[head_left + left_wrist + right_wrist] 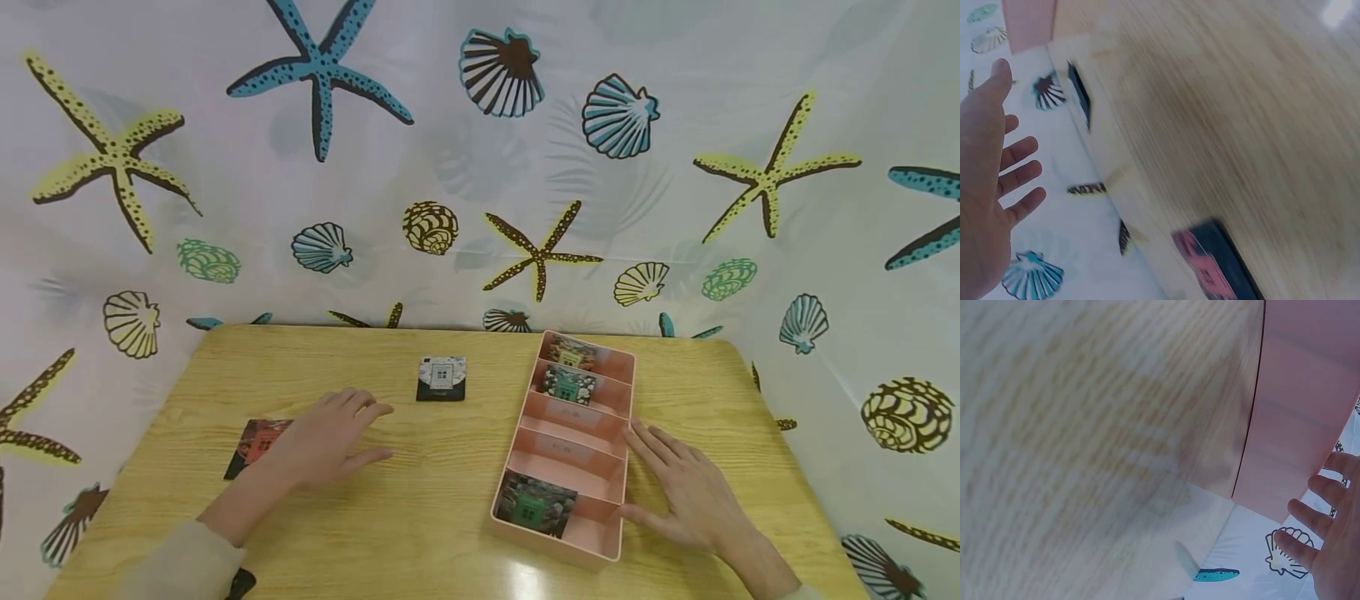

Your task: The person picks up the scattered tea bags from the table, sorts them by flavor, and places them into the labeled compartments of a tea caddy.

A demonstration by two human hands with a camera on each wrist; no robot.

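A pink divided box (555, 558) stands right of the table's middle. Small square packets lie in its two rear compartments, one with a yellow mark (572, 355) and one with a teal mark (567, 385). Its front compartment holds a dark packet with a green mark (536, 503); the two between show bare floors. My right hand (686, 492) rests fingertips along the box's right side, fingers straight. Over the table to the left, my left hand (330, 437) holds nothing, its fingers loosely spread. Partly behind that forearm lies a red-and-black packet (258, 442). A white-and-black packet (442, 379) lies farther back.
The wooden table (420, 533) ends at the back against a hanging cloth (420, 150) printed with shells and starfish, which also runs along both sides. A small black object (240, 583) shows beside the left sleeve at the front.
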